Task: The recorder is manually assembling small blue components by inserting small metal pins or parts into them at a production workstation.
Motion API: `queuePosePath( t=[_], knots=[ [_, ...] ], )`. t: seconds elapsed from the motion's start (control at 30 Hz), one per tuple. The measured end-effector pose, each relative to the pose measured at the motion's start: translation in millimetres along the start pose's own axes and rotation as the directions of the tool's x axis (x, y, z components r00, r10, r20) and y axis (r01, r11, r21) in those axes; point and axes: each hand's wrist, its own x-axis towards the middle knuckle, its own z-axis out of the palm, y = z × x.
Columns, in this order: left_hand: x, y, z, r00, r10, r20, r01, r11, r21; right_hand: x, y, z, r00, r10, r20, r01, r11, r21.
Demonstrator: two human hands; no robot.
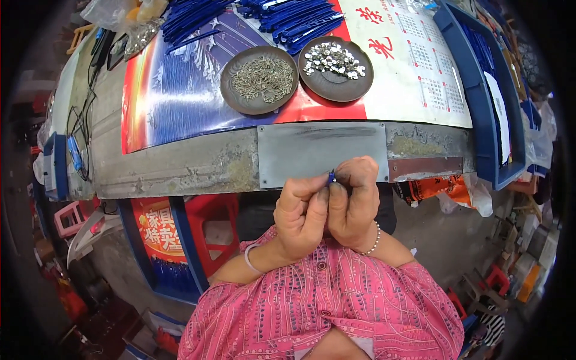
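Just off the near table edge, my left hand point(302, 215) and my right hand point(358, 201) meet with bent, closed fingers. Between their fingertips is a small dark blue piece point(332, 177) with a bright spot on it; the fingers cover most of it, so its full shape is hidden. Beyond the hands, a brown round dish point(227, 90) holds a heap of thin metal pins point(262, 80). Touching it on the right is a second brown dish point(336, 91) with shiny round metal pieces point(333, 60).
A grey metal plate point(312, 153) is fixed at the table's front edge. Bundles of blue strips point(294, 24) lie at the back on a printed poster point(414, 90). A blue tray point(489, 126) stands on the right, a blue bin point(141, 252) below left beside a red stool point(210, 237).
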Motion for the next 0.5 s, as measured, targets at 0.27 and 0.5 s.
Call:
queuePosePath(
  t=[0.27,0.5],
  knots=[
    [-1,-1,-7,0.996,-0.030,-0.080,0.034,0.998,0.056,20,-9,-7,0.831,0.464,0.306,-0.554,0.732,0.396],
    [-1,13,-13,0.999,0.031,-0.009,-0.031,0.999,-0.019,-2,11,9,0.999,0.031,0.022,-0.033,0.996,0.087]
  ],
)
